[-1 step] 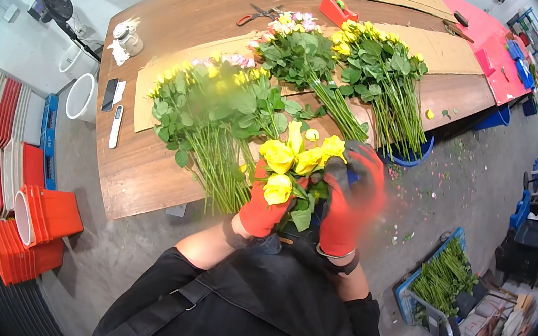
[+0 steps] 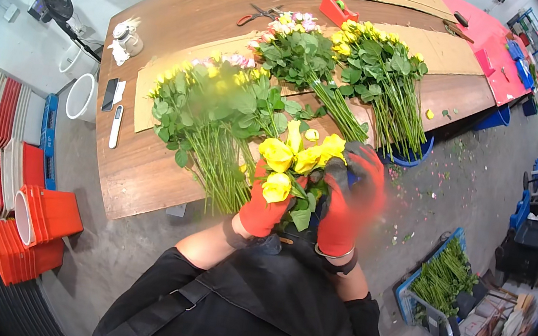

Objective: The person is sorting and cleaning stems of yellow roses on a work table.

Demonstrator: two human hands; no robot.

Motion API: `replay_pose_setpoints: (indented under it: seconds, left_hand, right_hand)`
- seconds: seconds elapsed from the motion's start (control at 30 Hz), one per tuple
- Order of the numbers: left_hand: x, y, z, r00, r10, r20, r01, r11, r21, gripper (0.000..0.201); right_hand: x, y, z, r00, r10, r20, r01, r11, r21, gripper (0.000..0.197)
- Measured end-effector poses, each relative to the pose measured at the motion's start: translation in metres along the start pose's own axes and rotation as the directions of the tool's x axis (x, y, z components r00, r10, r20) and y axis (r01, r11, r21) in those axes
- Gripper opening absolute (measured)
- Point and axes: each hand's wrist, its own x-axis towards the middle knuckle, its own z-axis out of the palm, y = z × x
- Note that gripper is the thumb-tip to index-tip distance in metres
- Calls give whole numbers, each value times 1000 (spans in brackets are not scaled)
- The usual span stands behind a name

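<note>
My left hand (image 2: 264, 205), in a red glove with dark fingertips, is closed around the stems of a small bunch of yellow roses (image 2: 277, 155) in front of my chest. A green leaf (image 2: 301, 216) hangs below the blooms. My right hand (image 2: 354, 193), gloved the same way, curls its fingers at the right-hand bloom and seems to pinch it; the glove's outer edge is blurred. Most of the held stems are hidden. Just beyond lie a bunch of yellow roses (image 2: 218, 141), a pink-and-yellow bunch (image 2: 297, 56) and another yellow bunch (image 2: 391, 68).
The brown table (image 2: 137, 185) carries cardboard (image 2: 447, 52), scissors (image 2: 256, 17), a red tape dispenser (image 2: 337, 8), a glass jar (image 2: 133, 41) and a phone (image 2: 109, 94). Orange buckets (image 2: 49, 214) stand at left. At right, a blue-edged cart (image 2: 407, 302) holds green stems (image 2: 444, 279).
The held roses and my right hand have shifted very slightly left and up. All else is unchanged.
</note>
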Motion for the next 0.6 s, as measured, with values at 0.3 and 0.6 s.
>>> replay_pose_setpoints:
  seconds: [0.3,0.6]
  left_hand:
    - [14,36,-26,943,109,316,-228,901,369,48]
    - [1,-4,-11,994,22,108,-16,998,-56,37]
  right_hand:
    - [-5,26,-14,984,78,163,-131,929,346,23]
    - [20,-11,-20,978,-62,200,90,987,-131,33]
